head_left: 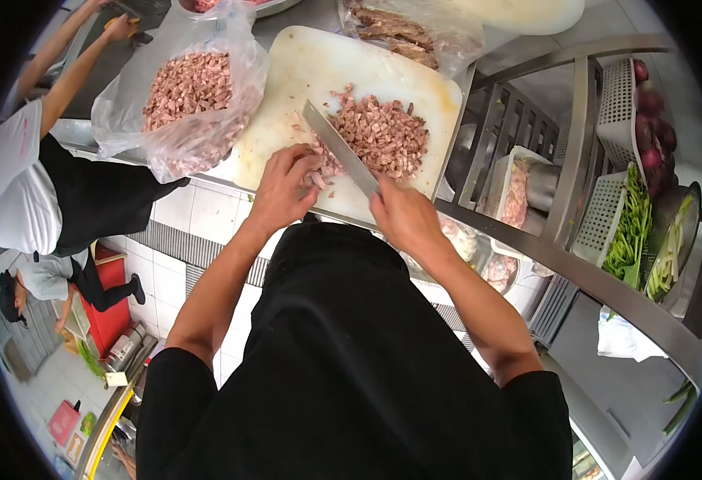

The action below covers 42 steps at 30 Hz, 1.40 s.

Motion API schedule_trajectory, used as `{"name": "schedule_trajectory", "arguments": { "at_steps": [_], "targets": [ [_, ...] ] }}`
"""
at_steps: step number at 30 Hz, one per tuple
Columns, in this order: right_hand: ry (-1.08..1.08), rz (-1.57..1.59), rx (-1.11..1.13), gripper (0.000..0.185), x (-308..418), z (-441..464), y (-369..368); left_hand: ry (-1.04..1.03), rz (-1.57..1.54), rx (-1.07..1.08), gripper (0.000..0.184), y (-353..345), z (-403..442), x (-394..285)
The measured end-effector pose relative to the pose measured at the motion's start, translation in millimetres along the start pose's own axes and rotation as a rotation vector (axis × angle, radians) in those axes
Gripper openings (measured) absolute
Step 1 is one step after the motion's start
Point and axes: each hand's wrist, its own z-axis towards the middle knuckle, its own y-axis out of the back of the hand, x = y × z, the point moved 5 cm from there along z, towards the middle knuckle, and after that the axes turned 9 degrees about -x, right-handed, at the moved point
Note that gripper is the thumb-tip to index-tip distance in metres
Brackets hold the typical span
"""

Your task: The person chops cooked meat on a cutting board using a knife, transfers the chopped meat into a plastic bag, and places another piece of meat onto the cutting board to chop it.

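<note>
My right hand [405,214] is closed round the handle of a broad-bladed kitchen knife [339,149], and its fingers hide most of the handle. The blade slants up and left across the white cutting board [293,76]. To the right of the blade lies a heap of diced meat [389,134]. On the blade's left, my left hand [285,190] has its fingers curled over some meat strips [327,166], pressing them on the board. Left of the board, a clear plastic bag [243,76] holds more diced meat [191,90].
Brown meat pieces [395,32] in plastic lie behind the board. A metal rack [567,160] on the right carries baskets with red onions [651,136] and green vegetables [628,228]. At left, one co-worker in a black apron [95,188] stands close by; another person [47,280] is farther off.
</note>
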Motion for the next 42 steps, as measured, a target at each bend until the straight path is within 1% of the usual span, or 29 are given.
{"name": "schedule_trajectory", "arguments": {
  "at_steps": [1,3,7,9,10,11,12,13,15,16,18,19,21,22,24,25,27,28,30,31,33,35,37,38,40,41,42],
  "targets": [
    [0.002,-0.001,0.003,0.028,-1.3,-10.8,8.6,0.003,0.001,-0.002,0.043,-1.6,0.0,1.4],
    [-0.044,-0.092,0.167,0.030,-5.8,-28.4,14.6,0.046,-0.070,0.025,0.039,-11.2,3.1,5.6],
    [-0.073,-0.060,0.158,0.030,-16.0,-28.6,-23.7,0.020,-0.061,-0.021,0.036,-22.0,-3.0,7.2],
    [-0.035,-0.071,0.056,0.029,-0.5,7.6,-39.1,0.056,-0.067,-0.037,0.032,-20.3,0.0,8.3],
    [-0.035,-0.064,0.057,0.029,3.9,23.0,-45.4,0.056,-0.063,-0.033,0.032,-18.6,-1.8,8.8],
    [0.011,-0.051,0.048,0.029,8.6,40.7,-48.6,0.054,-0.067,-0.024,0.034,-18.9,-1.4,9.7],
    [0.056,-0.039,0.039,0.029,15.9,49.6,-45.7,0.051,-0.073,-0.015,0.036,-17.6,1.0,9.2],
    [0.057,-0.037,0.035,0.029,18.9,49.9,-39.5,0.047,-0.070,-0.014,0.036,-13.7,1.0,8.4],
    [0.026,-0.044,0.053,0.030,19.3,43.9,-23.5,0.141,-0.135,-0.014,0.045,-2.5,-1.7,10.0],
    [0.024,-0.047,0.054,0.030,14.8,36.8,-17.3,0.141,-0.138,-0.014,0.045,4.4,2.4,9.7],
    [-0.040,0.026,0.004,0.031,0.1,17.3,-0.4,-0.047,0.061,0.060,0.053,16.6,8.5,3.8],
    [-0.041,0.022,0.007,0.031,-7.0,8.6,3.6,-0.045,0.057,0.059,0.053,22.8,9.2,8.0],
    [-0.146,0.028,0.065,0.032,-23.6,-5.8,5.9,-0.183,0.094,0.255,0.056,21.3,9.7,12.5],
    [-0.145,0.028,0.065,0.032,-25.8,-10.0,8.0,-0.184,0.094,0.254,0.056,19.6,13.0,16.2],
    [-0.256,0.036,0.117,0.033,-31.5,-17.0,8.2,-0.233,0.001,0.383,0.049,9.7,16.4,19.6],
    [-0.257,0.036,0.115,0.033,-31.8,-19.1,7.7,-0.234,0.001,0.383,0.049,6.9,18.1,19.9],
    [-0.259,0.040,0.093,0.032,-33.0,-22.9,6.8,-0.193,-0.051,0.406,0.040,-1.8,21.1,18.4],
    [-0.261,0.044,0.091,0.032,-32.5,-24.8,6.0,-0.197,-0.049,0.411,0.040,-10.1,16.3,18.4],
    [-0.234,0.060,0.066,0.032,-30.2,-26.6,5.9,-0.039,-0.065,0.241,0.034,-18.3,13.3,18.9],
    [-0.240,0.064,0.063,0.032,-29.4,-28.4,6.7,-0.043,-0.066,0.247,0.034,-20.7,11.0,13.0],
    [-0.226,0.012,0.133,0.029,-25.5,-31.7,8.6,0.055,-0.052,0.129,0.034,-15.3,8.4,4.9],
    [-0.227,0.005,0.135,0.027,-21.2,-36.1,16.0,0.057,-0.071,0.097,0.033,-10.1,10.2,-2.5],
    [-0.220,-0.001,0.144,0.026,-20.0,-41.2,16.4,-0.006,-0.040,0.046,0.034,-7.2,7.6,-4.5],
    [-0.211,-0.012,0.162,0.026,-21.1,-43.2,15.7,-0.001,-0.035,0.044,0.034,-7.6,6.9,-3.8],
    [-0.200,-0.026,0.180,0.025,-21.1,-45.3,17.1,-0.042,-0.033,0.069,0.028,-15.5,8.0,-6.9],
    [-0.200,-0.039,0.204,0.025,-19.7,-46.9,18.2,-0.037,-0.033,0.069,0.028,-19.0,6.7,-7.1],
    [-0.201,-0.051,0.228,0.025,-18.8,-48.7,18.0,0.010,-0.028,0.049,0.027,-21.2,5.7,-5.3]
  ]
}}
